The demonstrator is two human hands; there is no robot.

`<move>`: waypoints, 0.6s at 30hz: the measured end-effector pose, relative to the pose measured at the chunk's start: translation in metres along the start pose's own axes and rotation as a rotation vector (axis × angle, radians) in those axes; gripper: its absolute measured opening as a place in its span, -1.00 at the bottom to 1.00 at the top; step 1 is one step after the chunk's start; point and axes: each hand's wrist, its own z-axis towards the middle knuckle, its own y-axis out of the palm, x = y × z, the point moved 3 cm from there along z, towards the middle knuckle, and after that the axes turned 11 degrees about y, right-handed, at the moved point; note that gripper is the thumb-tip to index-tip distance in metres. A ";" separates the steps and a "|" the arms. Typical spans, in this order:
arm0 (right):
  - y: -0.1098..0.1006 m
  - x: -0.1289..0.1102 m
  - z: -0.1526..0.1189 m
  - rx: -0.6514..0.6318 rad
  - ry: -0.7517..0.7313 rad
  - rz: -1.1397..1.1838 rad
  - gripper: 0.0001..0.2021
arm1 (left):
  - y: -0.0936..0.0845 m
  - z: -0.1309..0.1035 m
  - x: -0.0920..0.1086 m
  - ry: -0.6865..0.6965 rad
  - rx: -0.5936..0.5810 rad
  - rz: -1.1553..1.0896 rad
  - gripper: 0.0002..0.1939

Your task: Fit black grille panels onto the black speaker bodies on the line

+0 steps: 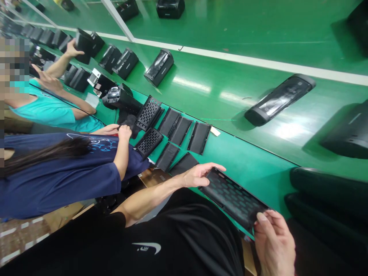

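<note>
Between my two hands is a black speaker grille point(234, 197), a curved panel with rows of slots showing through dark mesh. My left hand point(198, 175) grips its far-left end, thumb on the near face and fingers along the edge. At the opposite end my right hand point(274, 237) pinches the corner between thumb and fingers. The grille is tilted, held close in front of my body above the green bench point(258, 172). Just left of my left hand lies a dark panel point(184, 164), partly covered by my forearm.
More black panels point(180, 130) and slotted grilles point(148, 113) lie on the bench to the left. Beside me a person in navy point(94, 165) handles dark material. Speaker bodies point(159, 67) stand on the green surface beyond, one lying speaker point(280, 99) ahead. Dark rounded cases point(324, 191) are stacked at right.
</note>
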 end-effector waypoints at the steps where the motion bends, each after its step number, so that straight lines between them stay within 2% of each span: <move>1: 0.001 0.000 0.000 0.002 0.002 -0.001 -0.48 | 0.000 0.000 0.000 0.009 -0.009 -0.001 -0.22; 10: 0.004 -0.001 -0.001 -0.004 -0.024 -0.073 -0.49 | -0.001 0.002 -0.001 0.006 -0.015 0.043 -0.20; 18: 0.002 0.005 0.004 -0.002 0.059 -0.006 -0.47 | -0.002 0.002 0.000 -0.026 0.037 0.029 -0.24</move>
